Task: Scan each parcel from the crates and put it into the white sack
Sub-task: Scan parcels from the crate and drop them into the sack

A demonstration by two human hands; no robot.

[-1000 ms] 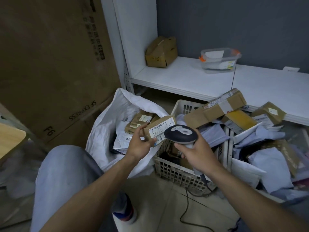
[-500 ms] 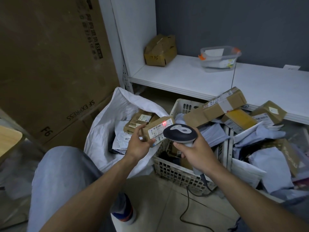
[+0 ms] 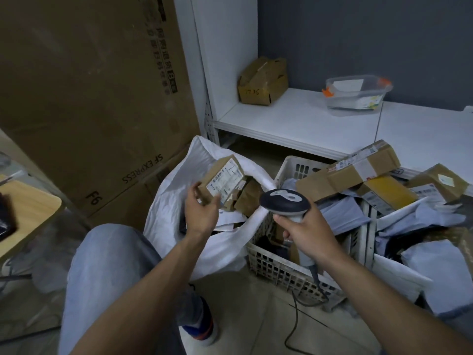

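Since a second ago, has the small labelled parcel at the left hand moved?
Yes. The small labelled parcel has gone left, off the corner of the white crate and away from the barcode scanner, and is now over the mouth of the white sack.
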